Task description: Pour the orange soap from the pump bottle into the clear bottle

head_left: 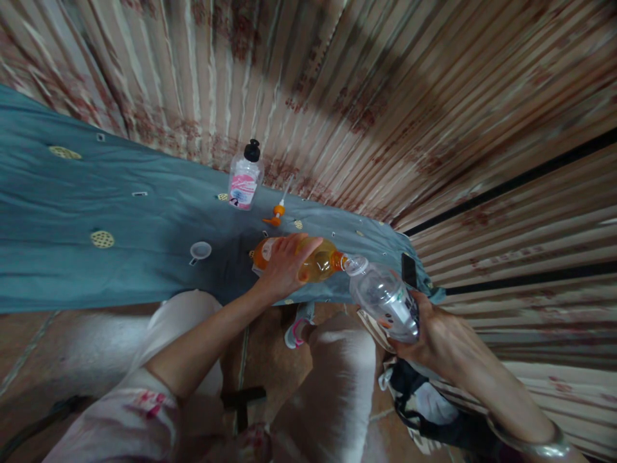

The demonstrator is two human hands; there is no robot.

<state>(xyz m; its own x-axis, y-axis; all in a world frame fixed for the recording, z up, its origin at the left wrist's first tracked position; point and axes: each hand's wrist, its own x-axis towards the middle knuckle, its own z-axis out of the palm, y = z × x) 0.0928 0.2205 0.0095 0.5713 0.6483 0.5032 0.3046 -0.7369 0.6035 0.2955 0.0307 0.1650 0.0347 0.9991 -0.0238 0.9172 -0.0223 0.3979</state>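
Note:
My left hand (284,267) is wrapped round an orange bottle (322,259) that lies tilted on its side, its open neck pointing right. Clear plastic bottle (378,289) is gripped near its base by my right hand (424,331), and its mouth meets the orange bottle's neck. Whether liquid is passing between them I cannot tell. Behind my left hand an orange pump top (277,212) with a thin clear tube lies on the cloth. A white round cap (200,250) sits to the left.
A clear bottle with a black cap and pink label (243,180) stands by the pleated curtain (308,96). A dark phone-like object (409,269) lies at the right end of the blue cloth (159,225). Below right is a dark bag (414,392).

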